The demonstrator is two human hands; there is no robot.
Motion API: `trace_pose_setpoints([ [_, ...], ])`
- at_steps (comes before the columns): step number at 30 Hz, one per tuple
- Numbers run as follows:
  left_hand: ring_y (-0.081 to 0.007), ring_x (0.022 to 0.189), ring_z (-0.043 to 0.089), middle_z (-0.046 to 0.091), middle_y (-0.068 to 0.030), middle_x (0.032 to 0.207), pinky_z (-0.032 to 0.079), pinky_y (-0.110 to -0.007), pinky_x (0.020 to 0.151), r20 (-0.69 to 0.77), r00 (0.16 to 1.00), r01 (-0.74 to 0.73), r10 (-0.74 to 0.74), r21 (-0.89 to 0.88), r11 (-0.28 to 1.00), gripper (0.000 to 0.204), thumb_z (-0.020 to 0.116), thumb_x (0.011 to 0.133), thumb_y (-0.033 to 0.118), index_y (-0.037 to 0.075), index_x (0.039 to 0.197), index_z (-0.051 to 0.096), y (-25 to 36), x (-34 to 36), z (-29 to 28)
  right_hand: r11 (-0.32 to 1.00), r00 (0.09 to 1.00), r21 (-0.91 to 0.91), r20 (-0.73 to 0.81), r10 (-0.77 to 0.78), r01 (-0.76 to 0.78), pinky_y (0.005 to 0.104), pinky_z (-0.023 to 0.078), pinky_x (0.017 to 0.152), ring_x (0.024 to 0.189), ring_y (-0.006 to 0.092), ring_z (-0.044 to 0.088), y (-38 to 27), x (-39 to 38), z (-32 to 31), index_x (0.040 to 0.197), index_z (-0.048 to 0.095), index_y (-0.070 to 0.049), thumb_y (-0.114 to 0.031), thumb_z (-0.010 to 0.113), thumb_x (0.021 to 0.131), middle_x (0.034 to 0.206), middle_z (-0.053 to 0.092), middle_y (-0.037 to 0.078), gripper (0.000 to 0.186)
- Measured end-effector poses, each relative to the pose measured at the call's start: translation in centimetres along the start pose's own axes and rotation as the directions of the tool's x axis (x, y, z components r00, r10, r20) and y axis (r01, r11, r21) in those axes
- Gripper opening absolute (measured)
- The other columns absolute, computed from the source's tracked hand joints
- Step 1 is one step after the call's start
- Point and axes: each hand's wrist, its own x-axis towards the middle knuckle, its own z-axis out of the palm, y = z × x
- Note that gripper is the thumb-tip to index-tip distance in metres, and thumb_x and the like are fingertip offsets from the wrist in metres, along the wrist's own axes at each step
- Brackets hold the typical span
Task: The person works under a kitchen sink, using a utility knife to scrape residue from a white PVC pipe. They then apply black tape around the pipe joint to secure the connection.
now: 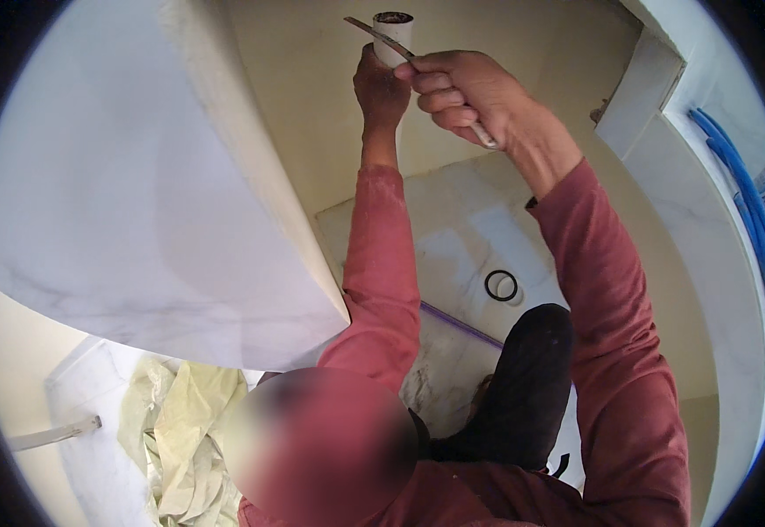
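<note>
At the top, my left hand [381, 92] grips a short white pipe [393, 42] from behind and below. Its round upper opening is dark inside and faces up. My right hand [466, 92] is closed round a narrow, brownish blade [378, 37], whose pale lower end [484, 134] pokes out under the fist. The blade slants up to the left across the front of the pipe, just below the rim. I cannot tell whether its edge touches the pipe. The fingers of both hands sit close together at the pipe's side.
A large pale marble-patterned panel [137, 193] fills the left, its edge beside my left arm. Below lies a marble floor [453, 237] with a black ring [501, 285] and a purple strip [461, 325]. Blue tubes [743, 202] rest on the right ledge; crumpled yellowish cloth [194, 439] lies lower left.
</note>
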Motion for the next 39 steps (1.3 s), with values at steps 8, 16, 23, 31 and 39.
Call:
trace_pose_setpoints([
  [8, -0.0362, 0.083, 0.068, 0.068, -0.0181, 0.089, 0.055, -0.043, 0.076, 0.051, 0.998, -0.046, 0.042, 0.069, 0.997, 0.045, 0.078, 0.07, 0.03, 0.001, 0.095, 0.056, 1.6, -0.2, -0.7, 0.951, 0.985, -0.295, -0.107, -0.132, 0.096, 0.0227, 0.016, 0.036, 0.047, 0.0042, 0.025, 0.8, -0.3, 0.8, 0.095, 0.057, -0.002, -0.014, 0.045, 0.098, 0.062, 0.032, -0.007, 0.018],
  [16, -0.0351, 0.084, 0.066, 0.066, -0.0141, 0.09, 0.053, -0.043, 0.075, 0.007, 1.0, 0.007, -0.006, -0.226, 0.974, 0.043, 0.077, 0.07, 0.032, 0.002, 0.094, 0.057, 0.2, 1.4, -1.4, 0.95, 0.966, -0.227, -0.095, -0.242, 0.215, 0.025, 0.019, 0.038, 0.046, 0.0048, 0.025, 1.6, 2.3, 2.1, 0.09, 0.054, -0.003, -0.017, 0.047, 0.098, 0.062, 0.034, -0.007, 0.018],
  [23, -0.0346, 0.083, 0.066, 0.066, -0.0127, 0.088, 0.053, -0.041, 0.073, 0.006, 1.0, -0.021, 0.021, 0.016, 1.0, 0.041, 0.079, 0.07, 0.029, 0.004, 0.094, 0.057, 0.2, 0.7, -2.2, 0.952, 0.973, -0.225, -0.045, -0.225, 0.209, 0.0256, 0.017, 0.038, 0.045, 0.0052, 0.027, 1.9, 0.2, 0.7, 0.091, 0.056, -0.002, -0.015, 0.05, 0.098, 0.059, 0.035, -0.007, 0.016],
  [31, -0.0312, 0.081, 0.068, 0.068, -0.0134, 0.088, 0.055, -0.039, 0.072, 0.006, 0.988, -0.156, 0.157, -0.065, 0.986, 0.042, 0.08, 0.07, 0.029, 0.003, 0.093, 0.056, 0.6, 0.9, -1.0, 0.978, 0.977, -0.072, -0.068, -0.2, 0.196, 0.0238, 0.018, 0.035, 0.043, 0.004, 0.028, 0.9, 6.1, 0.9, 0.09, 0.056, -0.001, -0.016, 0.049, 0.098, 0.059, 0.038, -0.006, 0.018],
  [39, -0.0346, 0.083, 0.068, 0.069, -0.0143, 0.089, 0.055, -0.041, 0.074, -0.009, 1.0, -0.022, 0.023, 0.127, 0.992, 0.041, 0.078, 0.074, 0.031, 0.004, 0.097, 0.057, 1.2, 0.4, -0.2, 0.862, 0.968, -0.475, -0.073, -0.242, 0.179, 0.0241, 0.02, 0.036, 0.042, 0.0051, 0.029, 1.4, 1.1, 0.1, 0.092, 0.057, -0.002, -0.022, 0.054, 0.097, 0.06, 0.04, -0.005, 0.021],
])
